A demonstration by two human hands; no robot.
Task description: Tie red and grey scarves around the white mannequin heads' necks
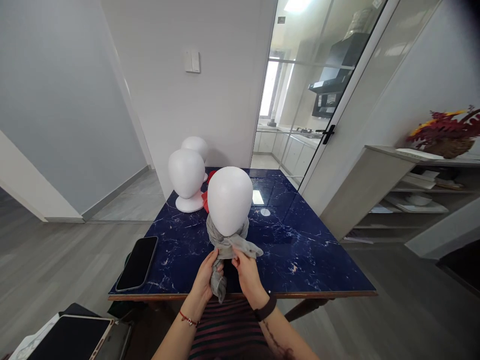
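A smooth white mannequin head (pixel 230 200) stands near the front of the table. Around its neck is wrapped a thin grey scarf (pixel 243 245), whose ends come together at the front. My left hand (pixel 204 277) is closed on the scarf just left of the middle, with one end hanging down beside its fingers. Close by on the right, my right hand (pixel 245 272) pinches the scarf below the other end, which sticks out to the right. The fingertips of both hands are partly covered by cloth, and the head's base is hidden.
Two more white mannequin heads, a nearer one (pixel 186 172) and a farther one (pixel 195 145), stand at the back left. Red cloth (pixel 205 200) lies beside them. A phone (pixel 137 263) rests at the left edge of the blue marbled table (pixel 307 250). Below left sits a tablet (pixel 71 337).
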